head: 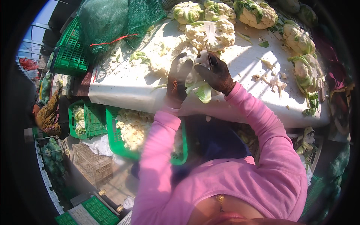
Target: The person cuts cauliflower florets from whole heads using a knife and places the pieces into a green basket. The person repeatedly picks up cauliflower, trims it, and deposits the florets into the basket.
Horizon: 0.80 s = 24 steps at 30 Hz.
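In a dark glove, my left hand grips a cauliflower piece above the table's near side. A green leaf hangs below that piece. My right hand, gloved too, is closed around a knife, its thin blade pointing away from me; the handle is hidden in the glove. The right fingers also touch the pale stem part of the cauliflower. Just beyond both hands lies a cut cauliflower half, its sliced face up. Loose florets are heaped left of my left hand.
Whole cauliflowers line the far and right sides of the white-covered table. Trimmings lie at right. Green mesh sacks and a green crate stand at left. A floret-filled green crate sits below the edge. Another person is farther left.
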Available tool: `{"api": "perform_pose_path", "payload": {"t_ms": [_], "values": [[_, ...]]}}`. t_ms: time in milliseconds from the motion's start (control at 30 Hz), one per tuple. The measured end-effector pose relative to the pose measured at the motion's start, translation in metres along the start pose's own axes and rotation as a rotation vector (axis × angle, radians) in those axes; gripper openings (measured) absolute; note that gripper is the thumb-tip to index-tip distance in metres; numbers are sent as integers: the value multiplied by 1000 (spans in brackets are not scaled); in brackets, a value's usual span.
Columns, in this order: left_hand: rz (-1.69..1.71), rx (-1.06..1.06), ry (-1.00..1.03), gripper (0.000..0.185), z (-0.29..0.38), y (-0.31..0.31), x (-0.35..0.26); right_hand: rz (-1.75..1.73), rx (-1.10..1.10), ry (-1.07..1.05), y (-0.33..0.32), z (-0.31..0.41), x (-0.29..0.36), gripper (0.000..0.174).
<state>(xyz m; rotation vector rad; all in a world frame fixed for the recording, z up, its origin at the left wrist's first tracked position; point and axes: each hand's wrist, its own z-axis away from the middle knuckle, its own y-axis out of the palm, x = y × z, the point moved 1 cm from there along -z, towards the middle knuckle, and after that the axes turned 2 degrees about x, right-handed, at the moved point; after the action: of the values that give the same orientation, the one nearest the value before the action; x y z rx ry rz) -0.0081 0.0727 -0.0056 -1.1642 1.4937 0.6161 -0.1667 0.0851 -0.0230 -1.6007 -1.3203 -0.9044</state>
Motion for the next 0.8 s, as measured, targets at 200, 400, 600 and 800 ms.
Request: {"api": "perform_pose_path", "payload": {"t_ms": [200,400,600,800], "values": [[581,72,-291,44,19,-7,23,-493,260,299,0,13,-18,35],[406,90,-294,47,23,2,47,-728,380,153,-15,21,-53,48],[843,311,-289,53,13,33,14,-1003,266,651,-64,43,-45,43],[-261,490,37,61,19,88,-14,-585,279,807,-179,83,9,55]]}}
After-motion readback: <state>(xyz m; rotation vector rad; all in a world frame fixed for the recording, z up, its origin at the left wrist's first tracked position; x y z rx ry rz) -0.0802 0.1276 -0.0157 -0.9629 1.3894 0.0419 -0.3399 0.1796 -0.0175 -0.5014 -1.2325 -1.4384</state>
